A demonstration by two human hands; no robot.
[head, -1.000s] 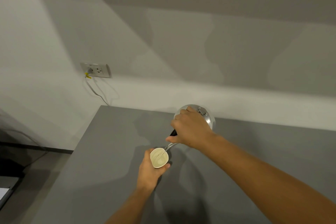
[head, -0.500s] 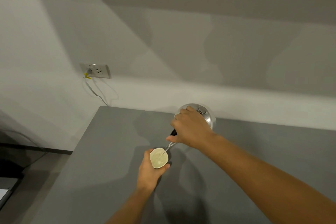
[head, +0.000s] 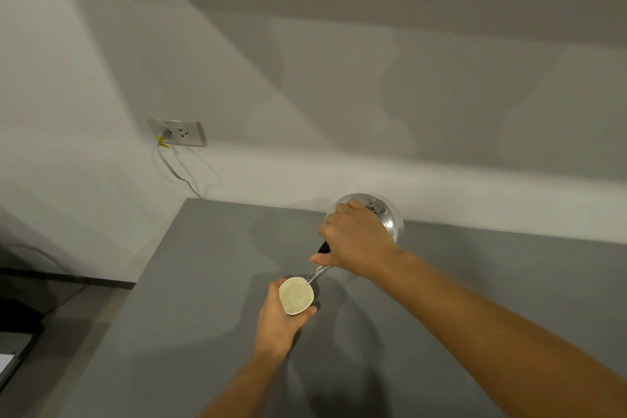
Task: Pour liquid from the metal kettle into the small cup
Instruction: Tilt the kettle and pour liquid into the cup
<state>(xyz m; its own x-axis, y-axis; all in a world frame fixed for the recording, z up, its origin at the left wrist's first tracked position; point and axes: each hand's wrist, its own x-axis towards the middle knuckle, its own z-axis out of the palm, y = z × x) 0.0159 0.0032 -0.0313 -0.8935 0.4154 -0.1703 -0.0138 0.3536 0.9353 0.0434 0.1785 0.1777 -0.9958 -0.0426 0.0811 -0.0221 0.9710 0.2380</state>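
A shiny metal kettle [head: 386, 219] hangs tilted above the grey table [head: 190, 282], mostly hidden behind my right hand [head: 356, 239], which grips its dark handle. Its thin spout points down to the left, with the tip just over the rim of the small pale cup [head: 296, 295]. A thin stream of liquid runs into the cup, which holds pale liquid. My left hand [head: 276, 326] wraps around the cup from below and holds it above the table.
The table's left edge runs diagonally down to the left, with floor beyond it. A wall socket [head: 178, 132] with a plugged cord sits on the wall behind the table's far left corner. A dark object lies at the left frame edge.
Almost nothing moved: both hands keep their hold, the kettle stays tilted over the cup and the pour goes on.
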